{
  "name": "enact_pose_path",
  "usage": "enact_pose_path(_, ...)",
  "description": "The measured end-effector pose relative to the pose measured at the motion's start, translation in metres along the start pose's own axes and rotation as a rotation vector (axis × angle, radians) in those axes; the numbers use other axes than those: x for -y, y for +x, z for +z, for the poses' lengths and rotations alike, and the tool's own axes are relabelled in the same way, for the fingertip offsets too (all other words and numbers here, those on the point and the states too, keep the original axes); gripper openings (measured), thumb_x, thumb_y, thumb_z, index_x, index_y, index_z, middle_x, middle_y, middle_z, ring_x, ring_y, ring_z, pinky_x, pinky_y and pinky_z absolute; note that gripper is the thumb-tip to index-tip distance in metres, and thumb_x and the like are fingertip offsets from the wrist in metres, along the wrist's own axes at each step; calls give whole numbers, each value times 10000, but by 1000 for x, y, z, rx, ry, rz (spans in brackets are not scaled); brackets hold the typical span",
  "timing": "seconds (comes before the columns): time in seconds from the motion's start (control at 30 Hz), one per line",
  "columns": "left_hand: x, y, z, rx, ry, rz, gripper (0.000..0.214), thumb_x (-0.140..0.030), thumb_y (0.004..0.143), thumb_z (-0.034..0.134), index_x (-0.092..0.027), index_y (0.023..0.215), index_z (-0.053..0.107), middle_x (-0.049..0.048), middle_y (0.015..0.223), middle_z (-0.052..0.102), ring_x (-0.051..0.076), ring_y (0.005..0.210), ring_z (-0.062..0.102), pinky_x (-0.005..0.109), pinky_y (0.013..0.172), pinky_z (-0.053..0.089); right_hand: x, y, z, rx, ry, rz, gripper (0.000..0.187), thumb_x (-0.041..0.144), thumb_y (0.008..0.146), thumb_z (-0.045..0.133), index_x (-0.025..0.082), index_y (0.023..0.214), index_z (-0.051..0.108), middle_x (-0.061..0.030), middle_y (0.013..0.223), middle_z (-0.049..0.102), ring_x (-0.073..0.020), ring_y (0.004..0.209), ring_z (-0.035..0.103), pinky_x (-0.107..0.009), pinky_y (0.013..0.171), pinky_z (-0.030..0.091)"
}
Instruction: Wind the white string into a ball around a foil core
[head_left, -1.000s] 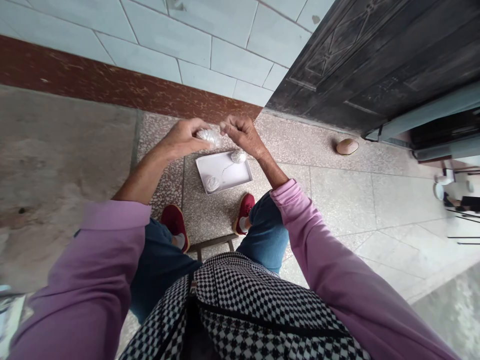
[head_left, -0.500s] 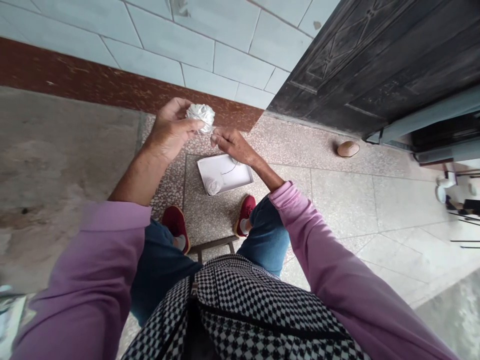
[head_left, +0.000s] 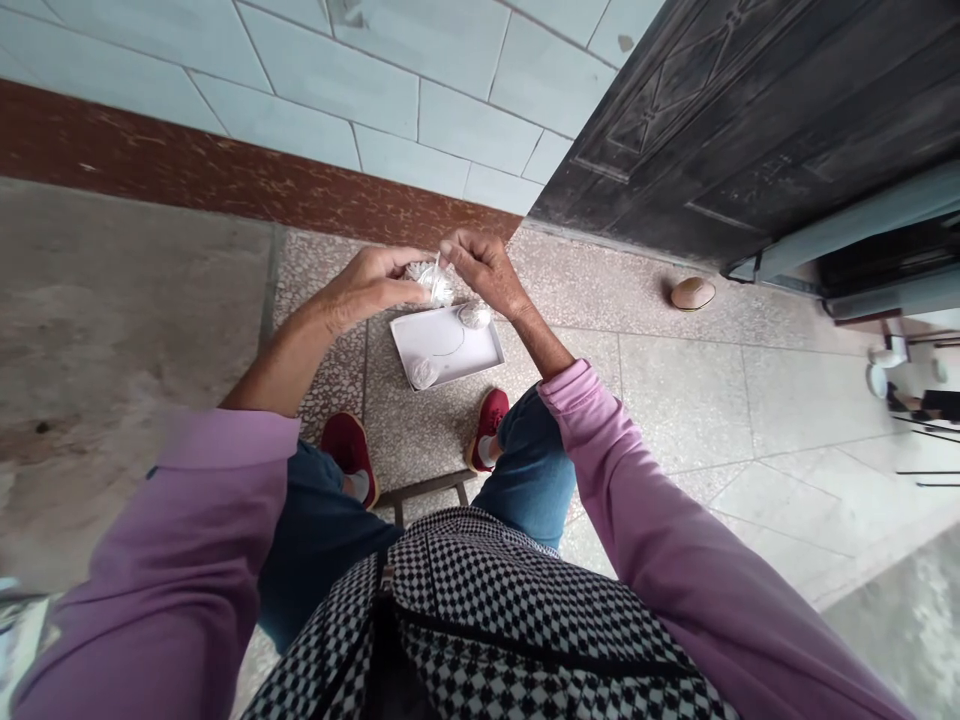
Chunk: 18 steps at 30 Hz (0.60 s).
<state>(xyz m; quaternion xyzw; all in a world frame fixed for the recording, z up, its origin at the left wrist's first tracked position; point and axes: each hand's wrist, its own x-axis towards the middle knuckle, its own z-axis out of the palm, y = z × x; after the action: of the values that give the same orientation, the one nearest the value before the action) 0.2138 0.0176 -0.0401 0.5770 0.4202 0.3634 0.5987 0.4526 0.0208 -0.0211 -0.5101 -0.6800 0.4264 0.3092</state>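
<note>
Between left hand [head_left: 375, 282] and right hand [head_left: 480, 268], a white ball [head_left: 430, 284] is gripped by the left, while the right pinches its strand [head_left: 437, 262]. Below them, a box [head_left: 420, 335] holds two more balls [head_left: 474, 316]. Winding appears the step in hand; another turn would call for a taut strand.

Pale tiled wall [head_left: 382, 105], dark panelled door [head_left: 720, 130], speckled floor [head_left: 559, 275]
</note>
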Motion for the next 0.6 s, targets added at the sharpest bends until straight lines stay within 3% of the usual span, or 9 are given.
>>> enact_pose_path(0.1,-2,-2,4,87,-35,-17,321,-378,788,1031,-214,1043,926,39,879,773,250,806,741,347,748,624,-6,5,1,-42,-5,1,624,648,1328,724,310,823,581,19,743,431,-233,890,554,-415,892,499)
enact_pose_path(0.33,4,-1,12,87,-108,-70,386,-390,833,1082,-193,1120,916,46,832,750,223,729,700,334,667,557,-6,6,5,-48,-79,7,696,596,1331,805,301,793,476,3,800,482,-224,909,511,-389,917,522)
enact_pose_path(0.47,16,4,17,56,-135,-63,476,-283,680,1101,-215,1082,855,50,968,832,280,893,791,375,797,639,-3,4,7,-23,-105,34,670,547,1339,817,294,808,496,1,816,530,-219,929,537,-381,956,537)
enact_pose_path(0.6,27,8,22,-52,-168,-36,571,-216,618,1086,-239,1081,753,41,1086,834,307,1023,814,442,949,694,-2,3,14,-104,-181,51,562,494,1312,826,297,873,536,-27,908,658,-262,965,671,-400,993,638)
